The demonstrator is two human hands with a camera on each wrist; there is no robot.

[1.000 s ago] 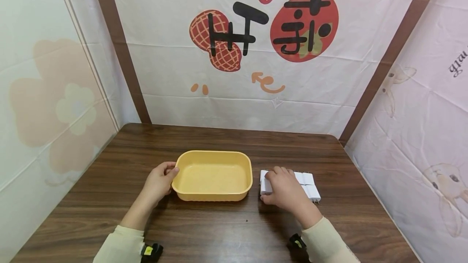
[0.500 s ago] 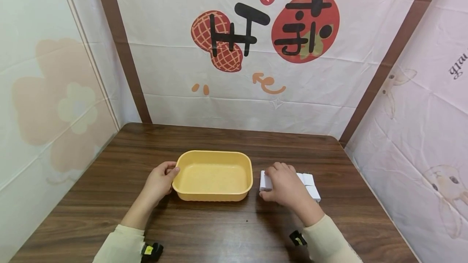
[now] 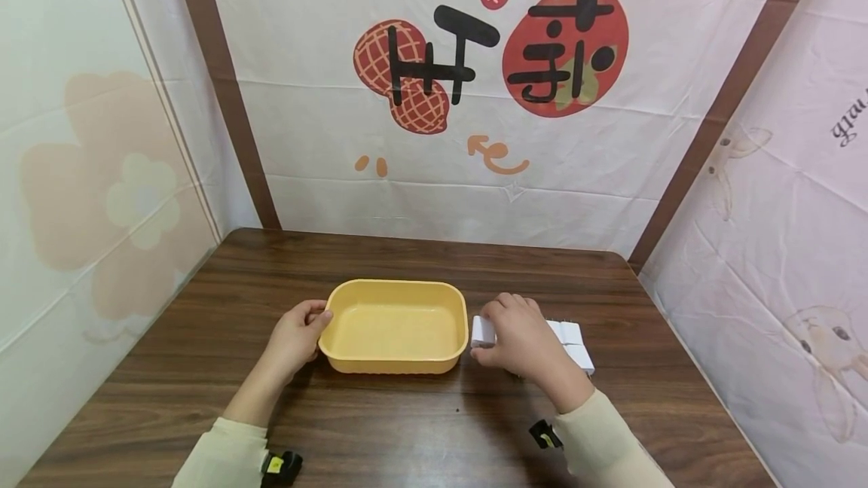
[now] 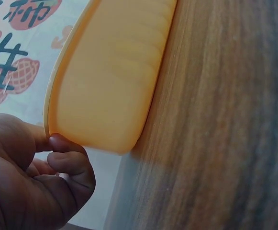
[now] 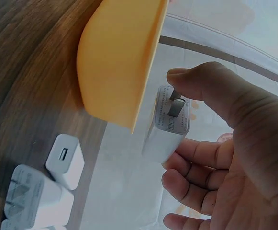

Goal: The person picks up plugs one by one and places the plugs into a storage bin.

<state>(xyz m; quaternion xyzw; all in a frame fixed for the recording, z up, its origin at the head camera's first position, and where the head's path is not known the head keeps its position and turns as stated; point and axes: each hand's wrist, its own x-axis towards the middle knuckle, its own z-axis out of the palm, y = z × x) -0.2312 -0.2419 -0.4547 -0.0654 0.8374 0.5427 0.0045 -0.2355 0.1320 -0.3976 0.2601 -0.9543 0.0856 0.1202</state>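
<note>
White charger (image 5: 166,129): pinched by thumb and fingers of my right hand (image 3: 521,339) (metal prongs (image 5: 176,107) beside the thumb), just right of the yellow basin (image 3: 393,333), outside it. My left hand (image 3: 294,333) grips the basin's left rim; inside, bare yellow floor. Other chargers (image 3: 576,352) lie rightward on the table (image 3: 380,428).

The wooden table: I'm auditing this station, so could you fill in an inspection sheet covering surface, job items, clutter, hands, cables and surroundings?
Surface: brown wood-grain table, with a small dark speck toward the person.
Job items: yellow container, nothing seen inside; other white chargers lie grouped to its right.
Clutter: nothing seen beyond the speck.
Hands: left hand grips the container's left rim; right hand pinches a charger beside the container.
Cables: nothing seen.
Surroundings: printed sheets behind and on both sides; black wrist devices.
</note>
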